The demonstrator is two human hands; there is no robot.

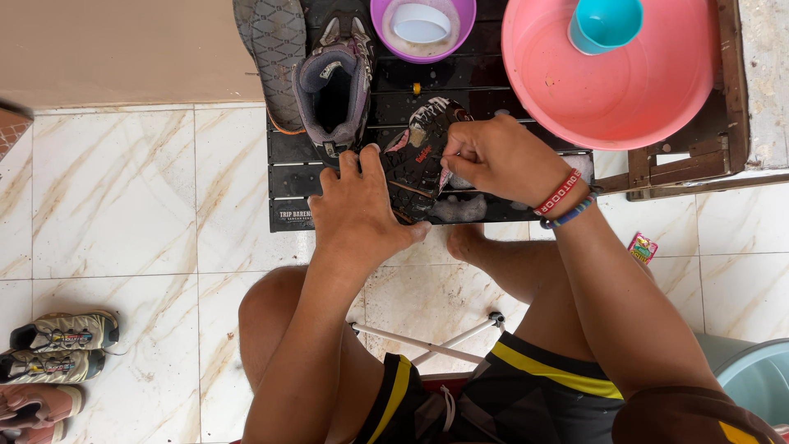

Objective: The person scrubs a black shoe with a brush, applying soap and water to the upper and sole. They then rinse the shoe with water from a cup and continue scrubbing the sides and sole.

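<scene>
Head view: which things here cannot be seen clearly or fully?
- Brush in the right hand: mostly hidden by its fingers.
- Dark shoe: partly covered by the left hand.
- Teal cup and purple bowl: cut by the top edge.
- Sandals: cut by the left edge.

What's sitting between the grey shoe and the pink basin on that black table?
The purple bowl with a white cup inside, seen in the head view.

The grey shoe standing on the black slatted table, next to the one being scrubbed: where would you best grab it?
Probably at the padded collar of the grey shoe. It stands upright with its opening facing up, so fingers coming from above can hook inside the opening and pinch the heel rim. Its left side leans near another upturned shoe sole, so come from above rather than sideways.
</scene>
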